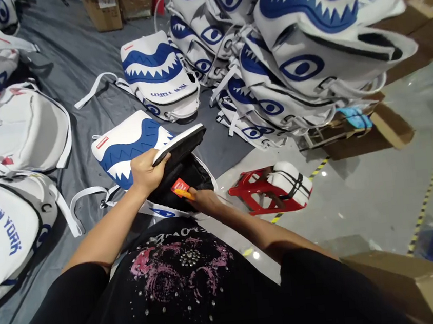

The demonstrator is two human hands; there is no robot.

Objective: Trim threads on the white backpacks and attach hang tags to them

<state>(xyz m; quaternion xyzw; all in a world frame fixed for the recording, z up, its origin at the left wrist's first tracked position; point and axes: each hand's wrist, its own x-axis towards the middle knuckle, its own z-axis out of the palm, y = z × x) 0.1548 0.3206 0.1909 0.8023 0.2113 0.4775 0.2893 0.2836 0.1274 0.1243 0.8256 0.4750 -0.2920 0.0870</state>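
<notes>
Left hand (148, 170) grips raised flap (185, 143) of backpack (127, 143) on grey cloth (84, 49); right hand (206, 202) holds orange item (184, 193) at red tag (178, 186) inside. Likely tag work; next move needs flap clear.

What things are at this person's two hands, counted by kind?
White-and-blue bag: 1, opened, its flap held by the left hand
Red tag: 1, at the bag's dark opening
Orange item: 1, in the right hand; too small to identify
Total: 3
</notes>
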